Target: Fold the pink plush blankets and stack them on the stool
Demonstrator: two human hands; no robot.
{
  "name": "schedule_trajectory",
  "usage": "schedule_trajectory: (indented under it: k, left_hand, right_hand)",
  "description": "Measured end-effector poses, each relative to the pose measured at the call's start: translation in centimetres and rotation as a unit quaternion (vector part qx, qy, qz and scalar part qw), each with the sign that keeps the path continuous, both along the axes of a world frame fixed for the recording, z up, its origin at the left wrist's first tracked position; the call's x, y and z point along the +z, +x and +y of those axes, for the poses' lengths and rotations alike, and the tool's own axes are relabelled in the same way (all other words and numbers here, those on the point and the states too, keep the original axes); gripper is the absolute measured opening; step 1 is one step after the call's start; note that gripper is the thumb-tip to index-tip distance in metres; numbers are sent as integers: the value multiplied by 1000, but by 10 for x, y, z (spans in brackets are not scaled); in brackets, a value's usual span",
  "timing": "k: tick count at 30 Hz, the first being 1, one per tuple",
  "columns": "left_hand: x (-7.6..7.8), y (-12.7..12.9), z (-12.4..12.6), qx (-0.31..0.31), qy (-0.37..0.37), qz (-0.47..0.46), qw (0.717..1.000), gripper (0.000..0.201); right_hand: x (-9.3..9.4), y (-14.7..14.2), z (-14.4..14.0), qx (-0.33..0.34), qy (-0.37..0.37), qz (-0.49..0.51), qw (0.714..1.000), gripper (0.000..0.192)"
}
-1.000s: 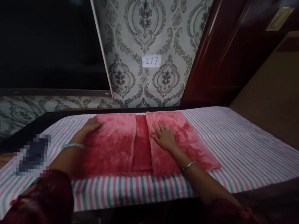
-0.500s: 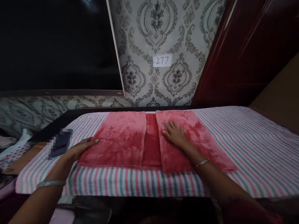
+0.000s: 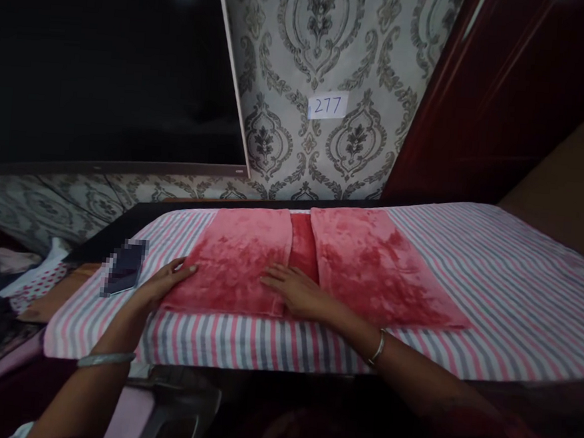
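Near the front edge of the striped desk point(image 3: 263, 347), the left hand point(image 3: 165, 283) lies flat, fingers spread, on the near left corner of the red towel point(image 3: 233, 261). The right hand point(image 3: 294, 291) rests open on the left flap's inner edge, gripping nothing. The towel's long axis runs left to right; bare striped cloth extends right, a phone point(image 3: 124, 267) lies left
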State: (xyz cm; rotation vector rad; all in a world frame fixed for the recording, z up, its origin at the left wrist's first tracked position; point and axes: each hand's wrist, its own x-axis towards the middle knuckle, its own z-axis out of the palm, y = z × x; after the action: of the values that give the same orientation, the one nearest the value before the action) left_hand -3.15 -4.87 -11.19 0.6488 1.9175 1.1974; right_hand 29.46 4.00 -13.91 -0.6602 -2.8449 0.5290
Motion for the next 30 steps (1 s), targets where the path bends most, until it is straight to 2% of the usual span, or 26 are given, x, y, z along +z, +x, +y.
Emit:
schedule_trajectory:
  k: [4,9,12,17,20,22,24,26,28,30]
  left_hand:
    - [-8,-1,1,-7,-9,43,999,65]
    - [-19,-4,3,-22,4,73,997,61]
    - [-23,-7,2,-32,-5,76,997,66]
    - [-25,-8,1,-37,2,72,997,67]
    - [-19,-8,1,-50,-22,137,989,67]
    - [-11,-3,1,-65,-44,282,956,67]
    - [-3,12,0,-91,-30,462,882,66]
    - [3,41,-2,-159,33,574,803,61]
    - [2,81,-4,-267,111,586,757,53]
    - [-5,121,-4,-342,158,566,733,55]
  right_hand:
    - [2,10,12,-6,32,6,999,75]
    - [2,9,26,34,48,0,998,47]
    - [-3,12,30,40,37,-3,999,44]
    - [-6,17,26,17,53,19,998,42]
    - [-2,19,26,-51,49,63,995,29]
    - [0,21,28,-109,24,74,991,19]
    - [-1,23,31,-138,-2,70,988,15]
    - [-5,22,31,-134,-23,76,988,18]
    - [-10,19,30,-124,-48,106,985,24]
    - [-13,16,29,-128,-84,154,976,28]
